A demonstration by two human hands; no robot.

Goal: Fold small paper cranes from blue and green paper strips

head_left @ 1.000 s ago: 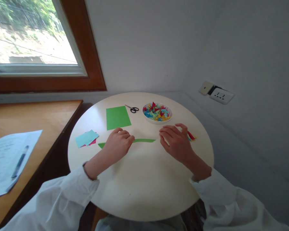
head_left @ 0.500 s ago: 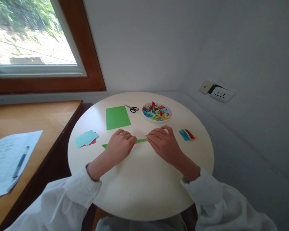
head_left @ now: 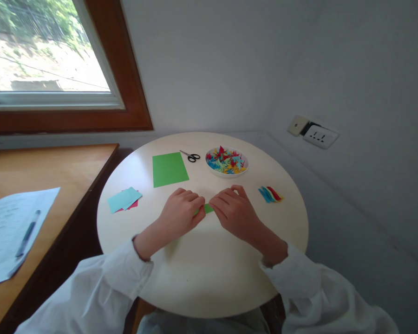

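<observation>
One green strip (head_left: 208, 208), left grip (head_left: 181, 209) and right grip (head_left: 237, 213) pinched closed on it

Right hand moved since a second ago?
Yes, leftward: against the white bowl, the right hand went from in front of its right edge to roughly its middle, uncovering the coloured strips.

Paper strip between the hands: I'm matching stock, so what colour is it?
The paper strip is green, seen best in the head view.
</observation>
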